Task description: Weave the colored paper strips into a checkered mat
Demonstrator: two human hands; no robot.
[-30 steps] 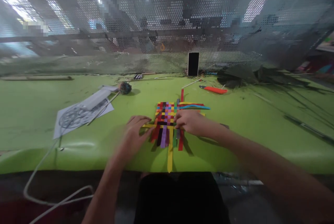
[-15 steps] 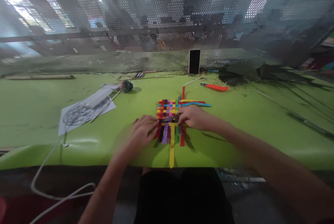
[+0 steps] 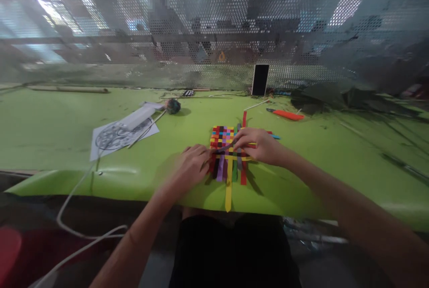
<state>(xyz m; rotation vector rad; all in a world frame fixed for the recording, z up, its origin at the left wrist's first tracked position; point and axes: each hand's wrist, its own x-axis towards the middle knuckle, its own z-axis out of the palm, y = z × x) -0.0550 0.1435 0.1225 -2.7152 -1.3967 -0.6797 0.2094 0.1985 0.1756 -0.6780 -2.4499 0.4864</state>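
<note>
A small woven mat of coloured strips (image 3: pixel 221 136) lies on the green tabletop, with loose ends sticking out at its right and near sides. Across its near part runs a dark grey strip (image 3: pixel 225 148), bowed upward toward the right. My left hand (image 3: pixel 193 163) is at the mat's left edge, its fingertips closed on that strip's left end. My right hand (image 3: pixel 258 144) pinches the strip farther right, above the mat. A long yellow strip (image 3: pixel 229 194) points toward me from the mat, beside purple, green and red ends.
An orange-handled cutter (image 3: pixel 286 114) lies to the right, near dark dried leaves (image 3: pixel 348 99). A phone (image 3: pixel 260 80) leans against the perforated screen (image 3: pixel 217 51). Leftward are a printed sheet (image 3: pixel 110 138) and a dark ball (image 3: pixel 173 106). A white cable (image 3: pixel 72 198) hangs off the front edge.
The view has shifted, so the scene sits farther right. My right hand has lifted slightly away from me, and the grey strip now bows more. My left hand stays at the mat's left edge.
</note>
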